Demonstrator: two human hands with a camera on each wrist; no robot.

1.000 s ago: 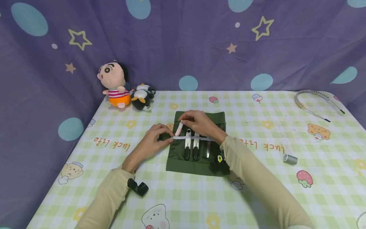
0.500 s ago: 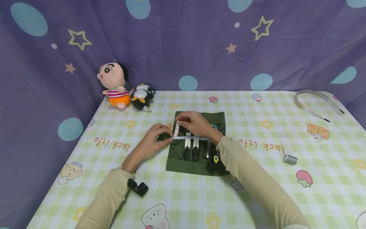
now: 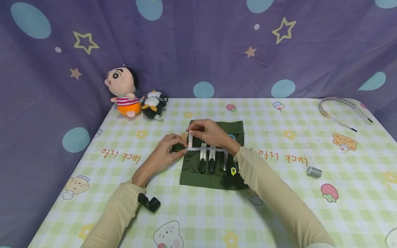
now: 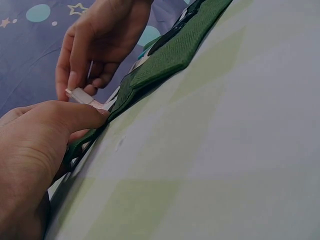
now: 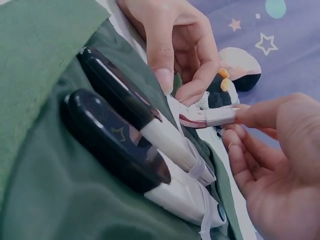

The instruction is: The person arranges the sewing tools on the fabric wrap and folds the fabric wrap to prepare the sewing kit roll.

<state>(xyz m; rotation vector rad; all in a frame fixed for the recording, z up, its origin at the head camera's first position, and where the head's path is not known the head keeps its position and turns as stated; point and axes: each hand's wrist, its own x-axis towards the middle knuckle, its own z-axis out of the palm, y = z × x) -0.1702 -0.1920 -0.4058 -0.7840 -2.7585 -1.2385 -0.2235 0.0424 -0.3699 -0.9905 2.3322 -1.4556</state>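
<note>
A green fabric case (image 3: 201,179) lies unfolded on the table, with a white elastic strap (image 3: 195,149) across it. At the strap's left end my left hand (image 3: 165,150) pinches it between thumb and fingers at the case's edge. My right hand (image 3: 212,132) pinches the upper end of a small folded tape measure (image 5: 200,118), white with red markings; its lower end meets the strap close to the left thumb. Under the strap sit two black-and-white slim tools (image 5: 120,137) and small scissors (image 3: 225,162) with a turquoise handle, partly hidden by my right arm.
A grey thread spool (image 3: 314,172) lies on the checked tablecloth to the right. Farther back on that side is a headband (image 3: 336,100). Two plush toys, a striped-shirt doll (image 3: 125,91) and a penguin (image 3: 153,105), sit at the back left before a purple curtain (image 3: 186,51).
My right hand has shifted slightly left, bringing the tape measure from a slant to nearly upright beside the case's left edge. My left hand has stayed put.
</note>
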